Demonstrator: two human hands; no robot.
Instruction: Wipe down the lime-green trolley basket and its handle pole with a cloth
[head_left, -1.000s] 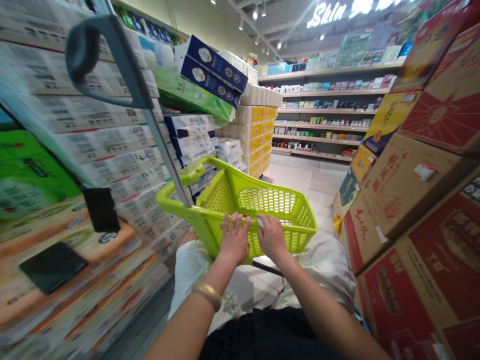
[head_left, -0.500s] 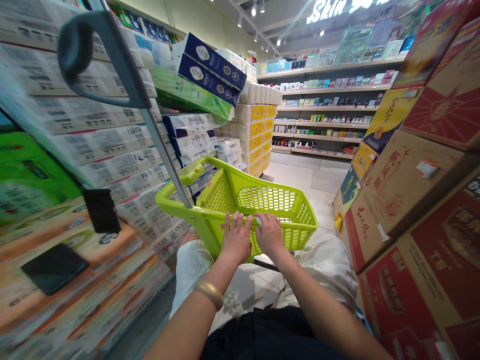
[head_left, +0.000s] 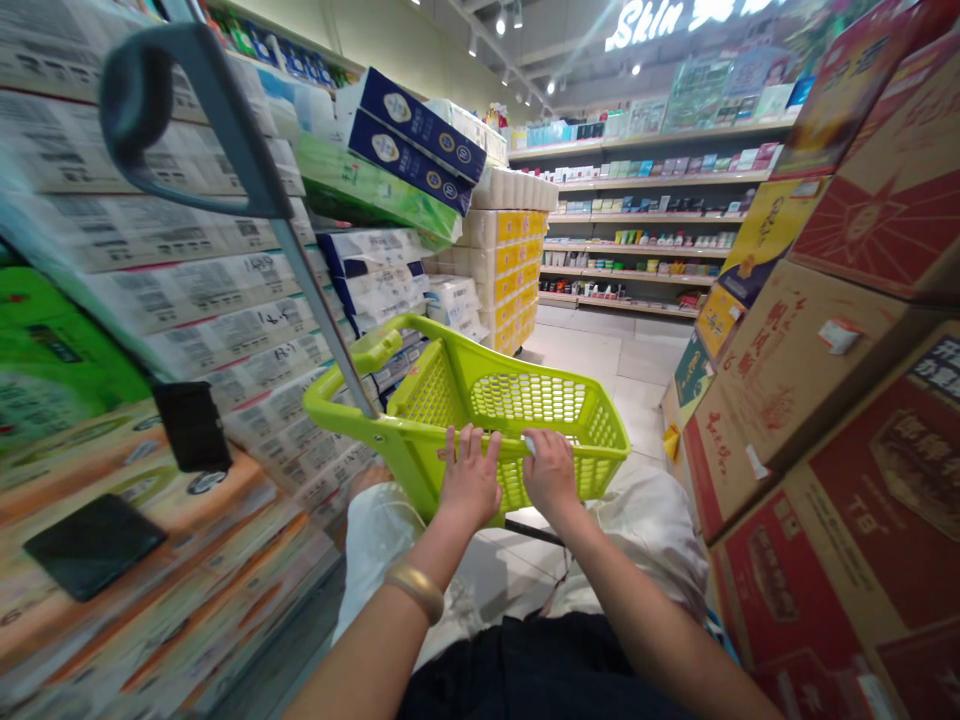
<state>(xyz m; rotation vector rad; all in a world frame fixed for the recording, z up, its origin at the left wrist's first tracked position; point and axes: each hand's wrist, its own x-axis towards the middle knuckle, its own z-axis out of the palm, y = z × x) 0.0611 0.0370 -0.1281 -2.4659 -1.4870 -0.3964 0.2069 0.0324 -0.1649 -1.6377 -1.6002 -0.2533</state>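
In front of my knees stands a lime-green rolling shopping basket point(head_left: 517, 395) with perforated sides. Its grey telescopic handle point(head_left: 225, 120) rises to the upper left on a metal pole. My left hand point(head_left: 469, 475) rests on the basket's near rim, fingers stretched forward over the edge. Just to its right, my right hand point(head_left: 551, 470) is closed at the same rim with its fingers curled. A small white piece point(head_left: 529, 443) pokes out by the fingers of that hand; its material is too small to tell. The basket's inside is partly hidden by its near wall.
Wrapped packs point(head_left: 217, 290) are stacked high on the left. A dark flat object point(head_left: 96, 545) and a black holder point(head_left: 193, 425) lie on orange packs. Cardboard cartons point(head_left: 795, 350) wall in the right side. Shelves of small boxes point(head_left: 652, 180) stand beyond the tiled floor point(head_left: 600, 350).
My right hand has slid slightly right along the rim with the white piece, widening the gap between my hands. My left hand stays on the rim. The view has shifted slightly.
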